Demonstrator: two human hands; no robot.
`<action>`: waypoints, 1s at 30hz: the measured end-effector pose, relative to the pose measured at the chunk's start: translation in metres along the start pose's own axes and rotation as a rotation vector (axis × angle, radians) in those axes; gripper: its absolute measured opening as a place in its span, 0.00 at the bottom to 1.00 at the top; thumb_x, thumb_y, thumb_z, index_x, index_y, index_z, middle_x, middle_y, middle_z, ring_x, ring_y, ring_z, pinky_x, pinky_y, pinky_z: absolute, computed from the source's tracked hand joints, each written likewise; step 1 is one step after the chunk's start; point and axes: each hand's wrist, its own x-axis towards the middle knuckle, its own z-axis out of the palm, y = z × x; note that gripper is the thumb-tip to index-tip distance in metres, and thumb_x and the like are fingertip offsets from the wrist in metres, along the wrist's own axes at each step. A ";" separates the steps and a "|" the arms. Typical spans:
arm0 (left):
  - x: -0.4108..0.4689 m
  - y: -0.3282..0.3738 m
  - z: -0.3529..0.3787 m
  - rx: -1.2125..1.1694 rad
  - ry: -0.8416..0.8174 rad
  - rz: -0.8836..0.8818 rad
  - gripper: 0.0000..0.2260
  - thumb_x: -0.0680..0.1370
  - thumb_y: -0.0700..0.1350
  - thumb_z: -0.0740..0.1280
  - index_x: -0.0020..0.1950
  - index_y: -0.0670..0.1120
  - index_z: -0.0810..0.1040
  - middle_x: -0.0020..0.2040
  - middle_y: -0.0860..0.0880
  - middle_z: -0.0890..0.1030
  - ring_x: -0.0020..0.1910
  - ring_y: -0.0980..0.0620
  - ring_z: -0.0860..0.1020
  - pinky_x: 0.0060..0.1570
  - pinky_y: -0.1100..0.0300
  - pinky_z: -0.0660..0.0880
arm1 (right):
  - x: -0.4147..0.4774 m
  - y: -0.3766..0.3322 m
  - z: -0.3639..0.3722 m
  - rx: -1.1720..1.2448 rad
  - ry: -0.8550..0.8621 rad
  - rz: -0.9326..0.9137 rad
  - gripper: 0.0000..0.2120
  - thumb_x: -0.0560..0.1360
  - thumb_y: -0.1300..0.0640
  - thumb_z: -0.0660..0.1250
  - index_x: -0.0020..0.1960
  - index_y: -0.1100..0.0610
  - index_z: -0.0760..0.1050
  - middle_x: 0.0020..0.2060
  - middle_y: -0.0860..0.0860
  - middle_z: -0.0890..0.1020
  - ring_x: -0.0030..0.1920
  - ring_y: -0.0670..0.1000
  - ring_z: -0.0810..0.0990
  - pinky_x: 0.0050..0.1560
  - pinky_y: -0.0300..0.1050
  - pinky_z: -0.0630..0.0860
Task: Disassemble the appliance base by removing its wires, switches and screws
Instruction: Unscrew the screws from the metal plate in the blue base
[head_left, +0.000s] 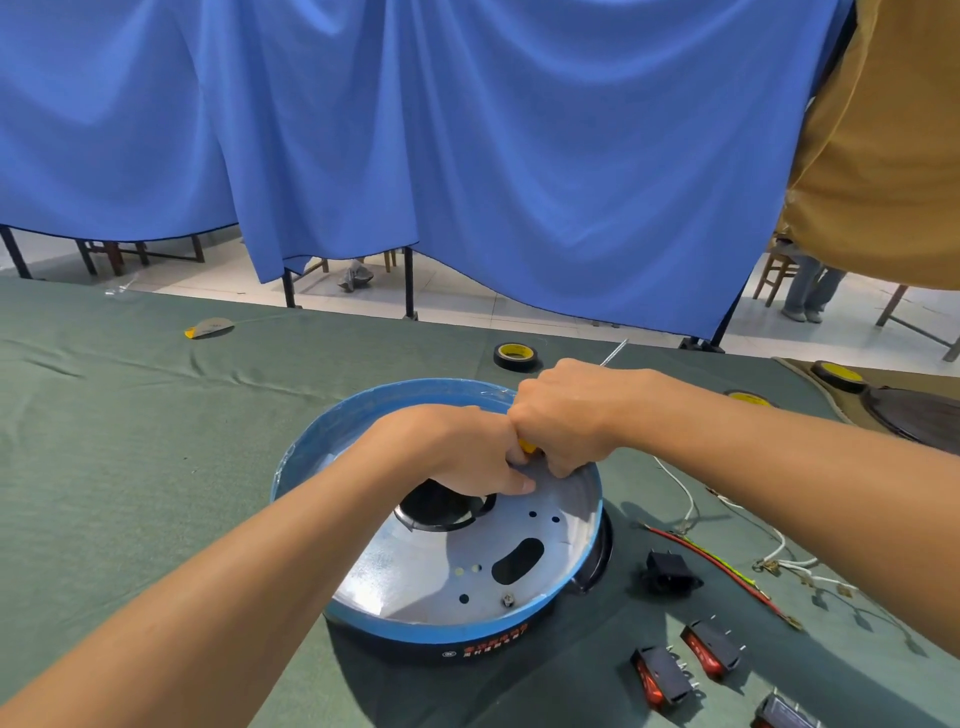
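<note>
**Item:** appliance base (436, 618), round, blue rim, black body, lying open side up near the front middle of the green-covered bench (130, 441). Its inner metal plate (426, 566) is exposed.

**Hands:** both are inside the far part of the rim.
- The right hand (566, 415) is clenched in a fist round a yellow-handled tool (527, 446), probably a screwdriver; its tip is hidden.
- The left hand (462, 452) sits against it with fingers curled low by the tool. I cannot tell what it holds.

**Already out, on the bench to the right:**
- rocker switches (662, 675)
- black power socket (670, 571)
- red wire (717, 564)
- white wires (779, 551)

**Not yet out:** one screw (509, 600) at the near edge of the plate.

**Step in hand (judged):** loosening a fastener at the far side.

**Handling note:**
- Keep the tool square to the screw head and press down before turning.
- Steady the shaft low with the left hand.
- The base could rock or spin on the cloth, so brace it.

**Nearby:** tape roll (515, 356).
</note>
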 end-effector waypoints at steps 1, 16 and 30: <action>0.000 0.000 0.000 -0.002 0.003 0.005 0.16 0.82 0.56 0.57 0.63 0.53 0.78 0.60 0.50 0.76 0.57 0.48 0.73 0.56 0.54 0.68 | -0.001 0.001 0.001 0.011 0.006 0.001 0.16 0.69 0.52 0.71 0.33 0.49 0.63 0.30 0.48 0.68 0.28 0.48 0.68 0.27 0.40 0.61; -0.002 0.001 -0.001 0.001 -0.027 -0.006 0.19 0.83 0.58 0.55 0.71 0.57 0.71 0.64 0.52 0.75 0.58 0.50 0.72 0.58 0.56 0.68 | -0.001 0.007 0.013 0.460 0.030 0.138 0.04 0.71 0.57 0.71 0.42 0.57 0.78 0.37 0.53 0.79 0.37 0.52 0.77 0.28 0.41 0.68; -0.001 0.001 0.000 -0.001 -0.028 -0.019 0.18 0.83 0.58 0.55 0.70 0.55 0.73 0.65 0.51 0.75 0.59 0.49 0.72 0.57 0.55 0.67 | -0.004 0.004 0.010 0.259 0.005 0.067 0.04 0.72 0.57 0.69 0.46 0.55 0.76 0.41 0.53 0.78 0.39 0.52 0.77 0.30 0.43 0.69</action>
